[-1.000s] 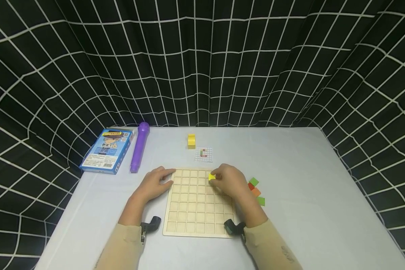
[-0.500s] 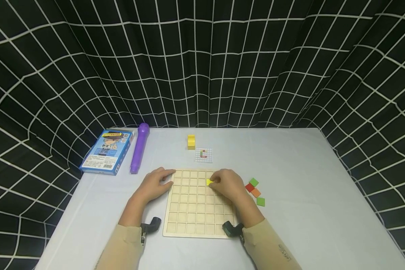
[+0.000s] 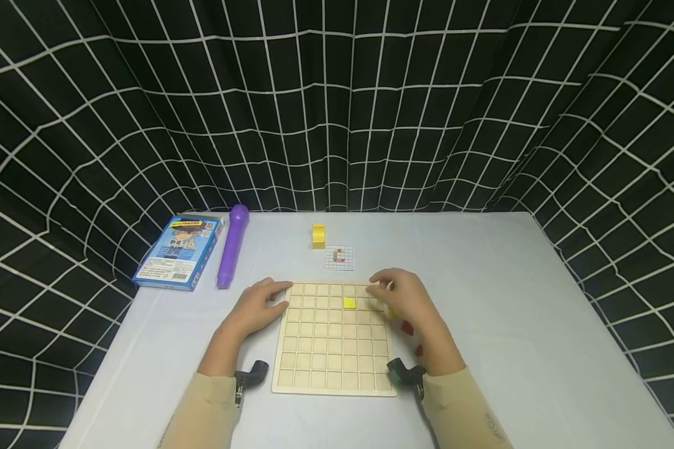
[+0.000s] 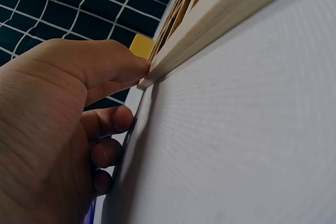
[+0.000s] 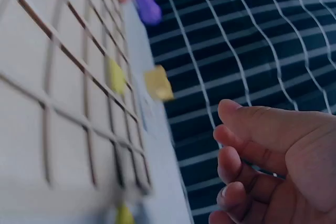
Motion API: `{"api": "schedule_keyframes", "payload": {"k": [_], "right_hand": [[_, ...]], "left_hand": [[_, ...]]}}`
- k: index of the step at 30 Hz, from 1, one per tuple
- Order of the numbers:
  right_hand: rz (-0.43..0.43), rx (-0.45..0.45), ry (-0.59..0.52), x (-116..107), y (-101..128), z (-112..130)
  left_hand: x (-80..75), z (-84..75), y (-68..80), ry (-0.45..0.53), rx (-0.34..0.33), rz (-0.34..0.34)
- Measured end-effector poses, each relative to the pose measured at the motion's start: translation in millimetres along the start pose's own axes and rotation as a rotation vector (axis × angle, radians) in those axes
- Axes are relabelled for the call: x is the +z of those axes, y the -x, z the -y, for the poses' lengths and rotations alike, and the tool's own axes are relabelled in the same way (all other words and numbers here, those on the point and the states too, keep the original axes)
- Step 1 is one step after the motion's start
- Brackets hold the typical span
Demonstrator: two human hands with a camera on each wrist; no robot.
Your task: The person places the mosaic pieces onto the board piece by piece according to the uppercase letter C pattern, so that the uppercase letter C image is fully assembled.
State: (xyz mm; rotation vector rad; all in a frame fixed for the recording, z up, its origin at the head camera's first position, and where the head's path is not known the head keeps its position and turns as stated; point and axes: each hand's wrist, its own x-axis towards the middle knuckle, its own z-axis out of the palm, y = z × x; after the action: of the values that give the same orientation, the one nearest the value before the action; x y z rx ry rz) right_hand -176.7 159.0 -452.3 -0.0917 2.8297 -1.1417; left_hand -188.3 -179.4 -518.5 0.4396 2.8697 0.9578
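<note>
A wooden grid board (image 3: 319, 362) lies on the table. A small yellow tile (image 3: 349, 302) with one rounded corner sits in a cell of its second row from the far edge. My left hand (image 3: 256, 305) rests at the board's far left corner, its fingertips touching the rim in the left wrist view. My right hand (image 3: 405, 294) is over the board's far right corner, holding nothing, fingers loosely bent in the right wrist view. By it, partly hidden under the hand and forearm, lie another yellow tile (image 3: 392, 313) and a red tile (image 3: 407, 328).
Beyond the board lie a pattern card (image 3: 339, 257) and a yellow block (image 3: 318, 236). A purple microphone-shaped stick (image 3: 233, 246) and a blue box (image 3: 180, 251) are at the far left. Black curtain with white grid lines surrounds the table (image 3: 511, 293).
My right hand first shifts the yellow tile slightly toward me, then lets go of it in the cell and moves right, covering the green and orange tiles. My left hand stays put.
</note>
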Motion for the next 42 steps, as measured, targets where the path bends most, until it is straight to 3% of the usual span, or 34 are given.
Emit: {"api": "schedule_keyframes", "payload": {"k": [8,16,24,31,36,42], "right_hand": [[0.014,0.077,-0.037,-34.4,-0.4,-27.1],[0.144,0.185,-0.049,-49.8,-1.2,-56.9],[0.215,0.254,-0.058,-43.0,-1.9,-75.1],[0.145,0.244,-0.036,-34.0,-1.9,-69.6],[0.175,0.257,-0.064,-34.0,-0.4,-69.7],[0.149,0.264,-0.019,-32.3,-0.7,-68.6]], "left_hand": [[-2.6,-1.1,-0.5,-0.004,0.012,-0.015],[-2.0,0.1,-0.5,0.000,0.001,-0.014],[-1.4,0.5,-0.5,-0.004,0.007,-0.013],[-0.3,-0.6,0.1,0.000,-0.007,-0.011],[0.5,-0.7,-0.1,-0.003,0.002,-0.012],[0.6,-1.4,0.6,0.004,-0.001,-0.009]]}}
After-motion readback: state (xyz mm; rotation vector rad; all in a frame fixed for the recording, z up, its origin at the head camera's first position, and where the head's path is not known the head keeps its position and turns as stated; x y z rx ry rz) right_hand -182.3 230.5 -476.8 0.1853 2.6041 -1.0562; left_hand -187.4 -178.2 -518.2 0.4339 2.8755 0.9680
